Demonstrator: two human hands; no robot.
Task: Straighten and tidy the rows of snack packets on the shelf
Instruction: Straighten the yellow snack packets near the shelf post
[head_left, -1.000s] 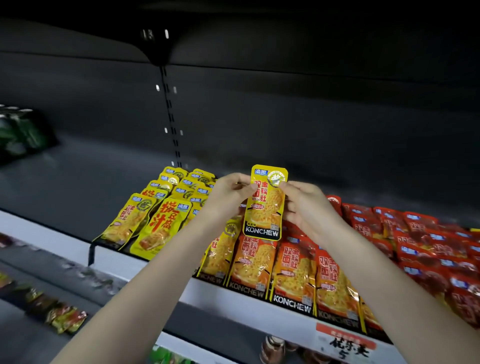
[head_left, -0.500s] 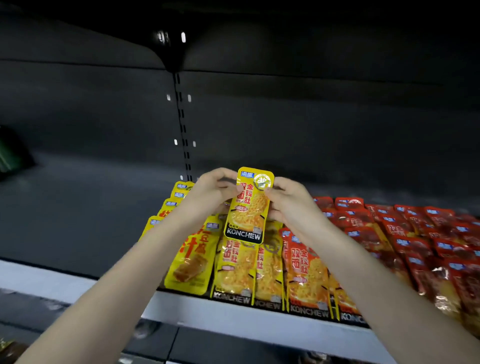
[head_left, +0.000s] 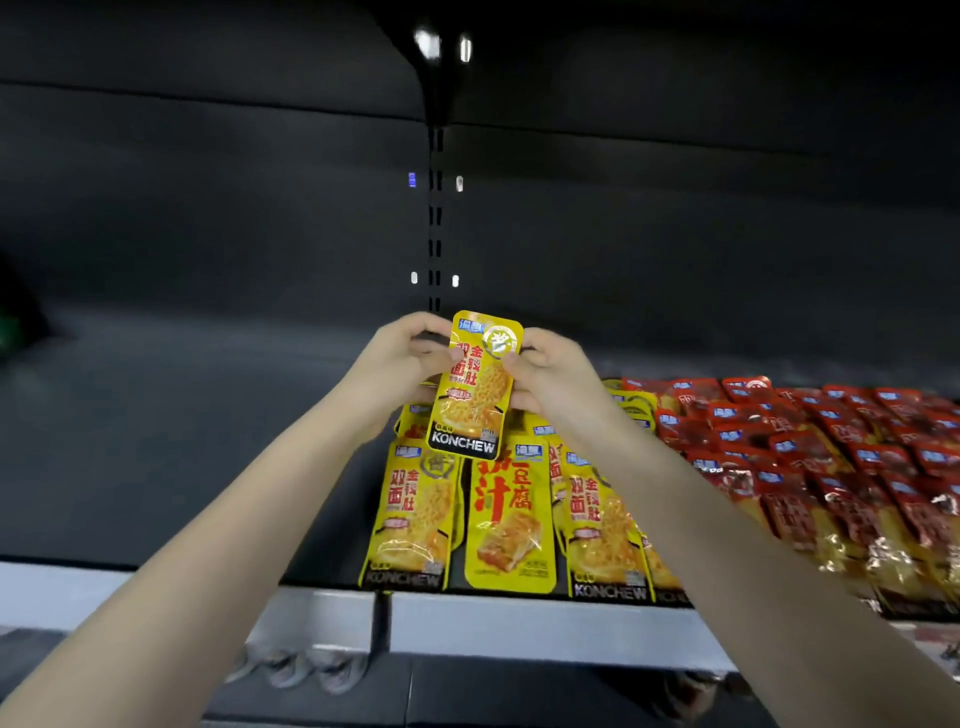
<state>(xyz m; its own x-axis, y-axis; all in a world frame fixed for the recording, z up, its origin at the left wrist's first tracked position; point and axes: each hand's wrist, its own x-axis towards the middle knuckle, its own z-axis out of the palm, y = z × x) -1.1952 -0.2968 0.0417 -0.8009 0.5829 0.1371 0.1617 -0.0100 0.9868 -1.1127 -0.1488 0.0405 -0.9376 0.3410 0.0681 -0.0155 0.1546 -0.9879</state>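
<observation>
Dark grey shelf (head_left: 182, 441) and back panel (head_left: 208, 208), with a pale front rail (head_left: 519, 629). The left hand (head_left: 400, 364) and right hand (head_left: 550, 374) pinch one yellow packet (head_left: 475, 395) upright above the yellow rows (head_left: 511, 525), red packets (head_left: 831, 441) alongside.

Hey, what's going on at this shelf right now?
A person is tidying snack packets on a shelf. Both hands hold one yellow packet upright above the front of the display. The left hand pinches its left edge and the right hand pinches its right edge. Below it, yellow rows of packets lie at the shelf's front, with red packets to their right. The held packet is not yet set down.
</observation>
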